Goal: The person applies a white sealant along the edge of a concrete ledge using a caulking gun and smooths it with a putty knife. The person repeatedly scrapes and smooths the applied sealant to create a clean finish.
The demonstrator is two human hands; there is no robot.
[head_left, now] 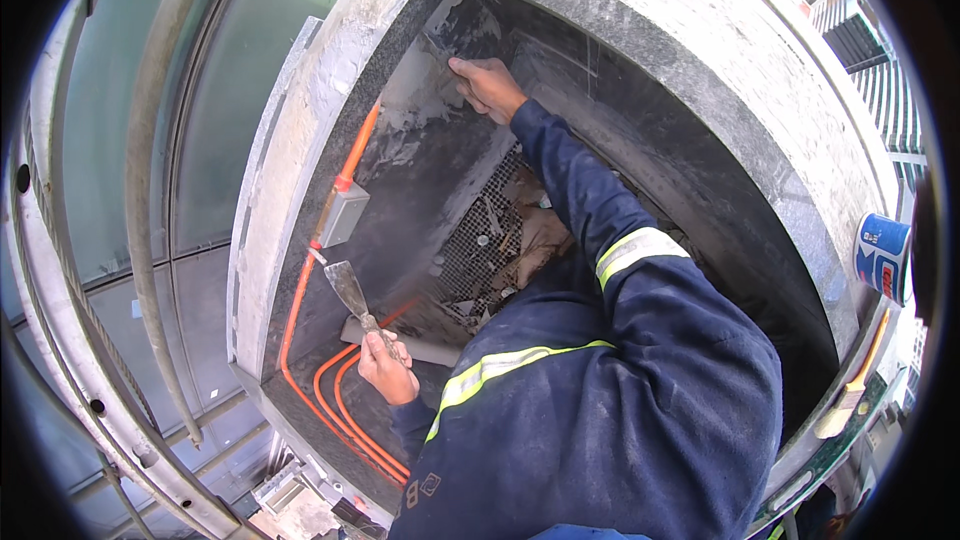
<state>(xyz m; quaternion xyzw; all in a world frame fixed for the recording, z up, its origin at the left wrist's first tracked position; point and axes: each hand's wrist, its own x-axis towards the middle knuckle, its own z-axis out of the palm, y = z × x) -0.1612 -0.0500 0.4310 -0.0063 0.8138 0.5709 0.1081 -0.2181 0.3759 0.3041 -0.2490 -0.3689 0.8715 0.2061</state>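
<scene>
My left hand (388, 365), low at the left, is closed round the handle of a putty knife (347, 290). Its flared metal blade is smeared with grey and points up and away from me. Farther off, my right hand (487, 88) reaches to the dark wall and is closed on a thin, blade-like tool (437, 43), only partly visible. That tool is against or very near a patch of pale grey filler (415, 90) on the wall, close to the corner. Orange conduit (360, 143) runs down the wall through a grey junction box (345, 214), just beyond the putty knife.
Debris lies on a black grid mat (480, 230) below my right arm. Orange pipes (340, 390) bend along the lower left. A blue-and-white can (883, 258) and a paintbrush (850, 395) rest on the right ledge. Glass panels and metal rails (150, 190) stand outside the left wall.
</scene>
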